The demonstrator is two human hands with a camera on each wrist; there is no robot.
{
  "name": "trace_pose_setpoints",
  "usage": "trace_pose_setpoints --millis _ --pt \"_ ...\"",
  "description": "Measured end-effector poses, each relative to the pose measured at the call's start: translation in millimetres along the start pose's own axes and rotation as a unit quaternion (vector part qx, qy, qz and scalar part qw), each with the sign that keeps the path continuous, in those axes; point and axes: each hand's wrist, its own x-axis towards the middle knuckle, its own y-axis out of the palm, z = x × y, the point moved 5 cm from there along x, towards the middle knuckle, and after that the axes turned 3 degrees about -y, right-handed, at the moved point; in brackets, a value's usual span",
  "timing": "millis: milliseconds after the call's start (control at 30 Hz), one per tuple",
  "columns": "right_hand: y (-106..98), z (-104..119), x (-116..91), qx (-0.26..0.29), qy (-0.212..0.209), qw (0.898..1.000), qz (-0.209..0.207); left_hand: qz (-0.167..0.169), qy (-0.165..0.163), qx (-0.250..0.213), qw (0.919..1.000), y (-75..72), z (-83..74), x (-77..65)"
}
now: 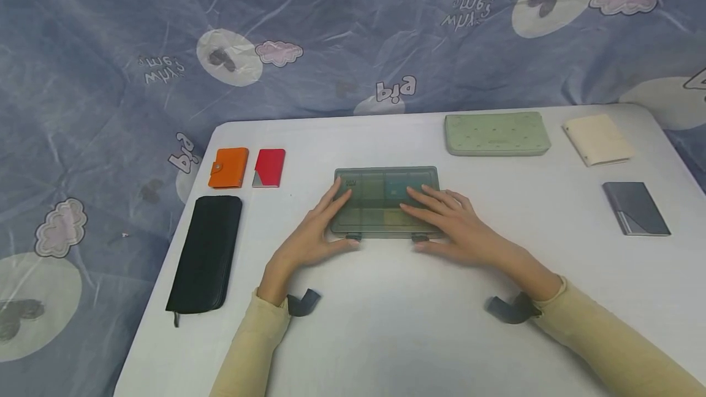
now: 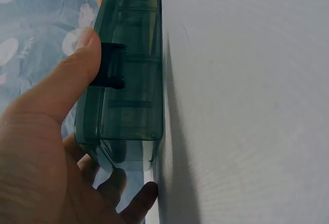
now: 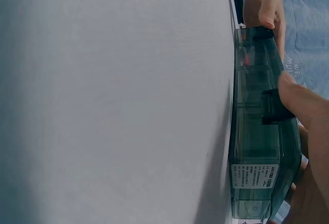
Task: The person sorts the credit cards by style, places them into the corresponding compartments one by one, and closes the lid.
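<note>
A flat translucent green compartment box [image 1: 386, 222] lies on the white table with its lid down. Two dark latches sit on its near side, a left latch [image 1: 353, 237] and a right latch [image 1: 420, 238]. My left hand [image 1: 310, 236] touches the box's left end with spread fingers, its thumb at the left latch. In the left wrist view that thumb rests on the latch's upper edge. The fingers of my right hand [image 1: 466, 234] lie nearly straight over the lid's right part, with the thumb at the right latch. Inner dividers show through; the contents are unclear.
Left of the box are a black zip case [image 1: 205, 253], an orange snap wallet [image 1: 228, 167] and a red card holder [image 1: 269, 167]. At the back right lie a green case [image 1: 496, 133], a cream notebook [image 1: 598, 139] and a dark grey card holder [image 1: 637, 207].
</note>
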Motion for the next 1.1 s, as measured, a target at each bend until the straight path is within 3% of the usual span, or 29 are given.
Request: trace_pose_setpoints --millis 433,1100 --pt "0.6 2.2 1.0 0.002 0.010 1.000 -0.013 0.000 -0.014 -0.005 0.9999 1.8 2.8 -0.2" --pt "-3.0 10.2 1.7 -0.006 0.021 1.000 -0.013 -0.006 -0.003 -0.006 1.0000 2.7 1.4 -0.1"
